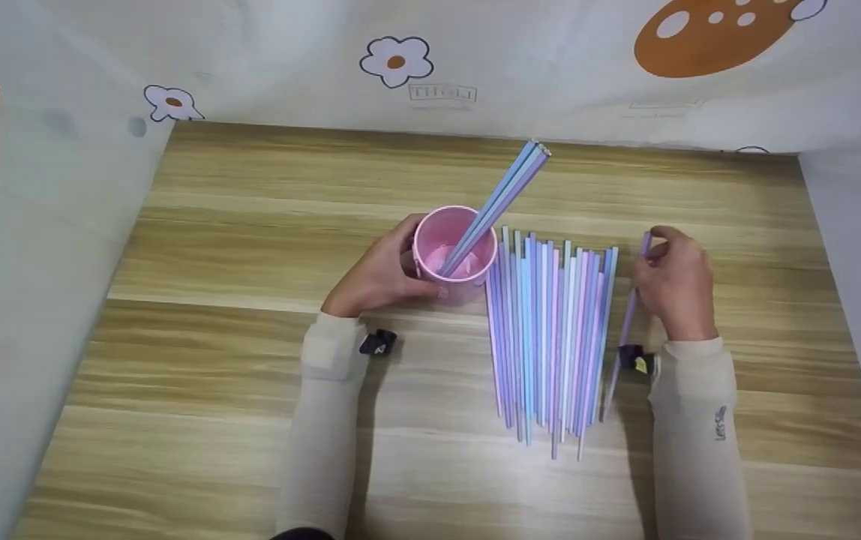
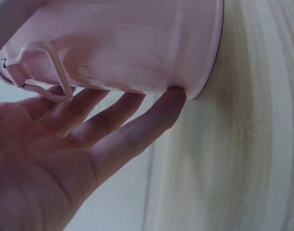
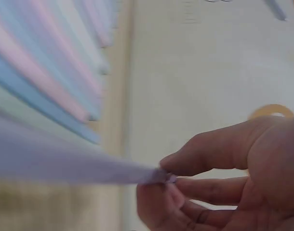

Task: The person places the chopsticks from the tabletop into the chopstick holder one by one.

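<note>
My left hand [image 1: 382, 274] holds a small pink bucket [image 1: 454, 279] by its sides, thumb on the near side and fingers round the far side. In the left wrist view the bucket's wall and small looped handle [image 2: 55, 67] show above the fingers. Several blue and purple straws [image 1: 502, 187] lean out of the bucket toward the upper right. My right hand [image 1: 678, 281] pinches a purple straw [image 1: 629, 319] near its far end, between thumb and fingertips. That straw slants beside a row of pastel straws [image 1: 550, 337] lying on the table.
The wood-grain table [image 1: 220, 360] runs under everything. White sheeting with flower prints [image 1: 397, 62] rises behind it and at both sides. The straw row lies close to the bucket's right side, its near ends uneven.
</note>
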Available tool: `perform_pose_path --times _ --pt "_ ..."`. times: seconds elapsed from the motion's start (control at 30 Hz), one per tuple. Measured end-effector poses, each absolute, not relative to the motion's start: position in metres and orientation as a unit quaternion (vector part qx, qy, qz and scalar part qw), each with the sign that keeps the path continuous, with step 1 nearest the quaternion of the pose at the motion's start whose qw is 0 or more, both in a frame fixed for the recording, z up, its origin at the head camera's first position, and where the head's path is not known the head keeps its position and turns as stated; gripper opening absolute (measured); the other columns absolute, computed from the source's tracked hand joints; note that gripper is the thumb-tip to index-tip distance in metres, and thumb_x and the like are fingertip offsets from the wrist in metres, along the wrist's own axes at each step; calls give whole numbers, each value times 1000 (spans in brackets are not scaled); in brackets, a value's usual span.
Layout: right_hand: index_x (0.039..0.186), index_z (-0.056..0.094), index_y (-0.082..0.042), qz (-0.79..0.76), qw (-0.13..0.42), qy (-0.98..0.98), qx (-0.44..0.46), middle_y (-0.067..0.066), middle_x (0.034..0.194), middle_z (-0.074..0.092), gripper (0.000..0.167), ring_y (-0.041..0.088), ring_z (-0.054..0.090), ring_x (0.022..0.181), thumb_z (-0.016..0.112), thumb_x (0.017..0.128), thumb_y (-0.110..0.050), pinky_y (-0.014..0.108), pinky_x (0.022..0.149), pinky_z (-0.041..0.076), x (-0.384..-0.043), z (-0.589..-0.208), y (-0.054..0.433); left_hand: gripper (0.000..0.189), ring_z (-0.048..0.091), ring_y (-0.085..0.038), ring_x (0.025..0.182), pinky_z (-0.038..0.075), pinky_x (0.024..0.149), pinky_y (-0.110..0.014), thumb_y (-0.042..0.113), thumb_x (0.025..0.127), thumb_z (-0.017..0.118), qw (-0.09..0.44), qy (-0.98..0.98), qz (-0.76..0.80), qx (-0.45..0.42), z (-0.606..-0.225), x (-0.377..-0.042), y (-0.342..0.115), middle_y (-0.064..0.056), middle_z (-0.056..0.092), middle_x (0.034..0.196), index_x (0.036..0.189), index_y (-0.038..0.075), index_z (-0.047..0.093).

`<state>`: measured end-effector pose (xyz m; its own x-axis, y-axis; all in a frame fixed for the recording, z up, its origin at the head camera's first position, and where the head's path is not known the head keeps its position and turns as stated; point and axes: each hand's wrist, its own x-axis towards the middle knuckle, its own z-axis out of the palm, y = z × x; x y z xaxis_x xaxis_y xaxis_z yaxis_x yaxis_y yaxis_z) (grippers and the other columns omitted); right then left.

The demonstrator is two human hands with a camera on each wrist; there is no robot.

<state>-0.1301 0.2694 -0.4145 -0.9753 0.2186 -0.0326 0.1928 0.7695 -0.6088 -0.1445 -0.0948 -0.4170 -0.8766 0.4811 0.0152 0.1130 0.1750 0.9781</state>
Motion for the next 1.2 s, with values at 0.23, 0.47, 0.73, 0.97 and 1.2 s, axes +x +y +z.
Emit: perform_pose_path --times 0.23,0.47,0.73,0.97,1.2 --pt "133 60 0 352 156 -914 -130 16 99 70 44 10 61 79 57 90 -4 10 64 46 -120 -389 264 89 45 -36 135 39 114 -45 -10 67 83 150 749 613 202 -419 -144 -95 -22 49 141 144 -2 40" --pt "128 65 -3 434 269 -852 -113 1 90 66 40 3 61 75 59 89 0 8 63 52 -117 -379 259 90 46 -35 135 39 114 -45 -8 67 85 150 752 610 201 -418 -144 -95 -21 50 141 144 -2 41" --pt "116 67 2 670 337 -658 -64 15 85 57 38 21 59 69 60 81 17 25 57 60 -108 -356 249 89 46 -34 134 39 114 -43 -7 67 86 149 756 606 197 -420 -145 -95 -20 50 141 144 -1 41" --pt "115 65 6 748 360 -555 -51 19 84 51 38 26 55 65 59 81 20 33 56 61 -106 -334 237 94 46 -33 135 39 114 -42 -7 65 88 134 746 617 210 -446 -157 -96 -19 50 142 145 0 40" --pt "115 61 7 790 389 -471 -55 18 85 48 37 26 53 65 63 80 19 38 57 61 -111 -326 227 94 48 -20 133 41 111 -31 3 64 92 135 753 609 212 -453 -159 -98 -6 53 140 145 9 44"
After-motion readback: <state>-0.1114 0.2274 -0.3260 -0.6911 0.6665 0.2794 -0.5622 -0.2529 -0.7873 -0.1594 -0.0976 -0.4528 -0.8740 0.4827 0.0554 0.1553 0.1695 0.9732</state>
